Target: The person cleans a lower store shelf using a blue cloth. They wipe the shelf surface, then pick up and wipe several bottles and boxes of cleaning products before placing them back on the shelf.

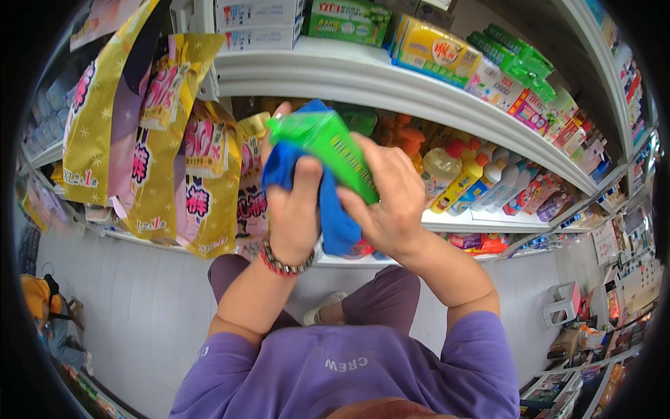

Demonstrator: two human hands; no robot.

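Observation:
A glossy green wrapped packet (335, 149), slightly blurred, is held tilted in front of the shelves. My right hand (395, 194) grips its right side, with the thumb on the near edge. A blue cloth (335, 222) lies in my left hand (293, 212) and wraps under and behind the packet's left end. My left thumb presses on the cloth, while most of the left fingers are hidden behind cloth and packet. One end of the cloth hangs down between my wrists.
Green and yellow soap packs (434, 50) line the upper white shelf (340, 63). Bottles (466, 175) stand on the shelf below. Gold hanging bags (157, 152) crowd the left. A person (52, 309) sits at far left; a white stool (562, 304) stands at right.

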